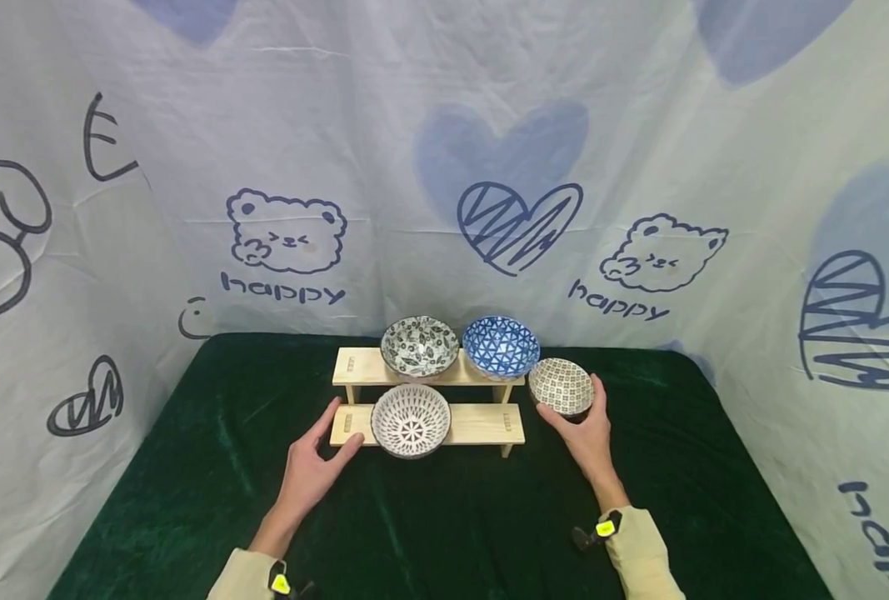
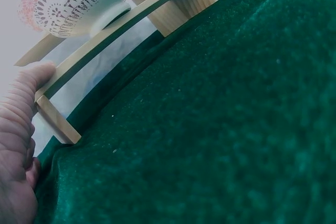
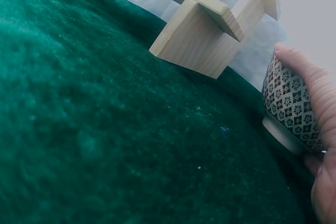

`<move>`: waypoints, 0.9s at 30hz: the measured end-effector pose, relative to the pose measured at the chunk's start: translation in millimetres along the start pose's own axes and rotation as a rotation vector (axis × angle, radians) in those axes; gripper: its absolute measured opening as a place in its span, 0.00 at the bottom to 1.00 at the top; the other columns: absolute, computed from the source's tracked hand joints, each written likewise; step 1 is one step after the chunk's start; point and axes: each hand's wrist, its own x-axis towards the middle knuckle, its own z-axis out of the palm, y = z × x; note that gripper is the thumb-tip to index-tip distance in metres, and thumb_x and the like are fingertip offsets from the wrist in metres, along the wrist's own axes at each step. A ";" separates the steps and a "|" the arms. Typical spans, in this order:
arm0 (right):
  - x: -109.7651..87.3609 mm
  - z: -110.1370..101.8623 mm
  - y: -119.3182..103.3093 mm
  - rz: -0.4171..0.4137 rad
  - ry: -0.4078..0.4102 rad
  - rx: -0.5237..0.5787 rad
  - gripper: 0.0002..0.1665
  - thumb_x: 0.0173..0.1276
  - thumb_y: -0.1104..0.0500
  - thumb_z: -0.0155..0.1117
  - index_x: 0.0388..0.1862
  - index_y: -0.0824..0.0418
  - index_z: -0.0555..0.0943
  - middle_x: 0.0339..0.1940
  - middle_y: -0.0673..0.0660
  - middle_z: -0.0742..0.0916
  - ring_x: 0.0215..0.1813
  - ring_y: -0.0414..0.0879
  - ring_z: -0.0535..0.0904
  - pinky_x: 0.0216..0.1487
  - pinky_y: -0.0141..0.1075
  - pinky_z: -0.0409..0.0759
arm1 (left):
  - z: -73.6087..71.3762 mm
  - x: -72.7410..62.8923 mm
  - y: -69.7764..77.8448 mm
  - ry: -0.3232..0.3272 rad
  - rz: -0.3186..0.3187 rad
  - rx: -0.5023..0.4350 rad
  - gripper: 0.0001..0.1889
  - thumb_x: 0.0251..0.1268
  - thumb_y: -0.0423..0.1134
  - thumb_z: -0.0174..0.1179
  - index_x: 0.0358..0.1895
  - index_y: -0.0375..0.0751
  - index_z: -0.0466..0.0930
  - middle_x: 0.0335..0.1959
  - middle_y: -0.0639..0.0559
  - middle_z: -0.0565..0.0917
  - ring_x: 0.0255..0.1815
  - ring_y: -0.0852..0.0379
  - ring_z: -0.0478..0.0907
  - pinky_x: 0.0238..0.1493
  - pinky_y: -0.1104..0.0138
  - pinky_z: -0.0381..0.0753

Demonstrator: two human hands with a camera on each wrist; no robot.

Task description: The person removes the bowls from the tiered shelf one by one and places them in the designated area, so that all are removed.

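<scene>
A two-tier wooden stand (image 1: 481,425) bears three patterned bowls. My left hand (image 1: 312,471) grips the left end of its lower shelf, thumb at the front edge; in the left wrist view the thumb (image 2: 39,74) touches the shelf's corner. To the right of the stand, my right hand (image 1: 588,433) holds a small bowl (image 1: 561,387) with a dark checked flower pattern, thumb and fingers on either side. The right wrist view shows this bowl (image 3: 291,100) upright, with its pale foot near the green cloth. Whether it touches the cloth, I cannot tell.
On the upper shelf sit a black-and-white leaf bowl (image 1: 419,347) and a blue triangle-patterned bowl (image 1: 501,347). A white bowl with dark dashes (image 1: 411,420) stands on the lower shelf. Green velvet cloth (image 1: 444,525) covers the table; a printed white curtain (image 1: 399,167) hangs behind.
</scene>
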 end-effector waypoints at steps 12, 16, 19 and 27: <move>-0.5 -0.9 -2.1 0.002 -0.004 -0.003 0.71 0.59 0.42 0.82 0.88 0.52 0.45 0.86 0.63 0.59 0.84 0.62 0.55 0.81 0.62 0.56 | 1.1 0.0 -1.5 -0.007 -0.008 0.020 0.44 0.69 0.58 0.68 0.83 0.49 0.61 0.81 0.49 0.65 0.81 0.42 0.63 0.77 0.40 0.62; -0.7 -1.1 -1.4 0.002 -0.001 -0.002 0.70 0.59 0.42 0.82 0.88 0.52 0.45 0.85 0.63 0.59 0.84 0.61 0.56 0.81 0.62 0.56 | 1.1 0.2 -1.7 -0.008 -0.010 0.015 0.44 0.69 0.58 0.68 0.83 0.49 0.61 0.81 0.48 0.66 0.81 0.42 0.63 0.77 0.39 0.63; -0.8 -0.6 -1.2 0.001 -0.005 0.000 0.71 0.59 0.42 0.82 0.88 0.52 0.45 0.85 0.63 0.59 0.84 0.62 0.56 0.81 0.63 0.56 | 0.5 -0.1 -1.6 -0.006 -0.014 0.014 0.43 0.69 0.58 0.69 0.83 0.49 0.62 0.81 0.48 0.66 0.81 0.42 0.64 0.77 0.39 0.63; -0.3 -0.9 -0.8 0.005 -0.004 -0.006 0.71 0.59 0.42 0.82 0.88 0.52 0.45 0.86 0.62 0.59 0.84 0.62 0.55 0.81 0.64 0.55 | 0.3 0.2 -0.6 -0.007 -0.006 0.017 0.43 0.69 0.57 0.69 0.83 0.50 0.62 0.81 0.48 0.66 0.80 0.42 0.64 0.77 0.39 0.62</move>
